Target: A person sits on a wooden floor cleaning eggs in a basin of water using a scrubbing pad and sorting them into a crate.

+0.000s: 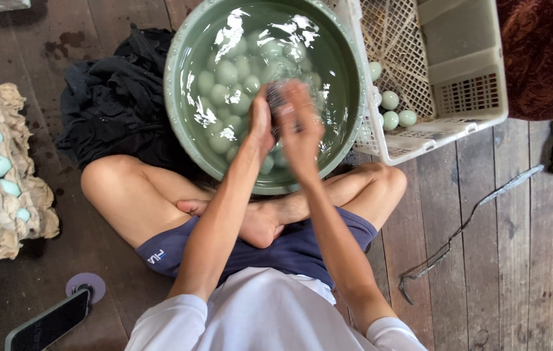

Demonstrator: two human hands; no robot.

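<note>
In the head view, a green basin (pixel 182 97) filled with water is seen on a dark wooden floor (pixel 517 260), just in front of the crossed legs of a seated person. Many pale green eggs (pixel 228 75) lie under the water at the bottom of the basin.

Both hands are held together over the near half of the basin. The left hand (pixel 261 123) is cupped with its fingers curled; what lies inside it is hidden, so whether an egg is held cannot be told. The right hand (pixel 301 127) is closed on a scrubber (pixel 280 96), a dark blurred pad, which is pressed against the left hand. Both hands are blurred.

A white plastic crate (pixel 458 78) stands tilted to the right of the basin, touching its rim. A few eggs (pixel 393 110) are seen in its lower corner. A dark cloth (pixel 114 97) lies crumpled to the left of the basin. Further left, cardboard trays (pixel 13 195) loaded with pale blue eggs are stacked at the picture's edge. A phone (pixel 49 323) lies near the left knee, and a thin strap (pixel 465 224) is stretched across the floor on the right.
</note>
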